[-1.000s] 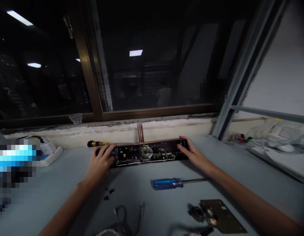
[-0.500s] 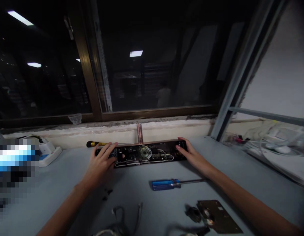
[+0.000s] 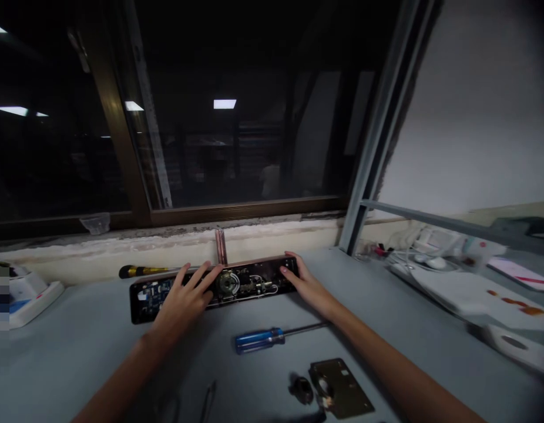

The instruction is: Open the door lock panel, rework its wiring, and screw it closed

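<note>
Lock panel (image 3: 249,286), long and dark with its inner side up, lies flat on the grey table (image 3: 78,352) just in front of the window sill (image 3: 272,232), its length running left to right; from your head view you can see a blue circuit board near its left end and a round metal mechanism near the middle. A copper-coloured bar (image 3: 220,247) stands upright at its far edge.

Your left hand (image 3: 186,299) is spread wide and flat, fingers splayed, the fingertips resting on the panel just left of the round mechanism; it grips nothing. Your right hand (image 3: 305,285) is also flat, fingers stretched out together, lying on the panel's right end; nothing is clasped in it either.

A yellow-handled screwdriver (image 3: 142,271) lies behind the panel's left half, close against the sill; a blue-handled screwdriver (image 3: 259,339) lies on the table nearer to you, between your forearms, its shaft pointing right and passing under your right forearm. Nearer still lie a dark metal plate (image 3: 340,388) and, just beside it on its left, a small black round part (image 3: 302,389). A white device (image 3: 29,291) sits at the table's far left; white gear and cables (image 3: 430,261) lie well apart on the right.
</note>
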`<state>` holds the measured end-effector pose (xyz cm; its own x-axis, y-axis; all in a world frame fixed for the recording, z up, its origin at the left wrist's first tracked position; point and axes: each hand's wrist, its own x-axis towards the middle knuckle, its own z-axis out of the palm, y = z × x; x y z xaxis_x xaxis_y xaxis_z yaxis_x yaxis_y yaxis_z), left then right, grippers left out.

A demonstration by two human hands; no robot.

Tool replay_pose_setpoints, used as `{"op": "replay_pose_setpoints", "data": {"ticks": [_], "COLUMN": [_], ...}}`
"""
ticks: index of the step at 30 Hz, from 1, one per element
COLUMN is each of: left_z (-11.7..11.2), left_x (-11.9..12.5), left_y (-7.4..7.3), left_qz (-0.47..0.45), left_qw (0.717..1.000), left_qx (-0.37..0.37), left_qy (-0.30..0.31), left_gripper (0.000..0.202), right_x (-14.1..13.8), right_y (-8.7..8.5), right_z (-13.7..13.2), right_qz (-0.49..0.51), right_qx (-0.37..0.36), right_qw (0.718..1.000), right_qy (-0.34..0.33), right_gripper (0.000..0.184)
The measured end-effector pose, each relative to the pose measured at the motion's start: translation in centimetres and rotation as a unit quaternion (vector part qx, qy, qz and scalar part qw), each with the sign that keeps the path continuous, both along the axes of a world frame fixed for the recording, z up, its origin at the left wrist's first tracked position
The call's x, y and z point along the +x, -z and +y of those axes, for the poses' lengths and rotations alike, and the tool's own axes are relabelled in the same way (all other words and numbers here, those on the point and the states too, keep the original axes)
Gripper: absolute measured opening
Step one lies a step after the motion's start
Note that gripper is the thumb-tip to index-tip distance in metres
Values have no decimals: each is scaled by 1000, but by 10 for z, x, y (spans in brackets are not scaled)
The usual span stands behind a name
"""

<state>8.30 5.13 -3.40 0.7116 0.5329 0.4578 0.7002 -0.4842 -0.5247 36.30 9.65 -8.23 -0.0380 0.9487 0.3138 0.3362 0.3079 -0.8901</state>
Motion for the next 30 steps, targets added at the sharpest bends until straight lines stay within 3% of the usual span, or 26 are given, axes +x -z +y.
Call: {"op": "replay_pose_setpoints", "data": {"ticks": [14, 19, 25, 30], "left_z": [2, -4, -9, -10], "left_x": [0, 12, 23, 18], "left_y": [-5, -9, -2, 3], "left_qz": [68, 94, 82, 76], "left_qw": [998, 995, 992, 994], "left_qx": [0, 11, 38, 47], "left_qy": [-7, -38, -84, -69], "left_gripper": [12, 17, 21, 20], "right_x": [1, 1, 1, 1], "right_y": [1, 2, 3, 4], "right_z": [1, 2, 2, 2], "right_qz": [17, 22, 26, 28], "right_qx": [0, -2, 2, 2], "right_qw": [1000, 1000, 1000, 1000], "right_qy": [-7, -5, -5, -10], "right_gripper": [55, 56, 55, 54]}}
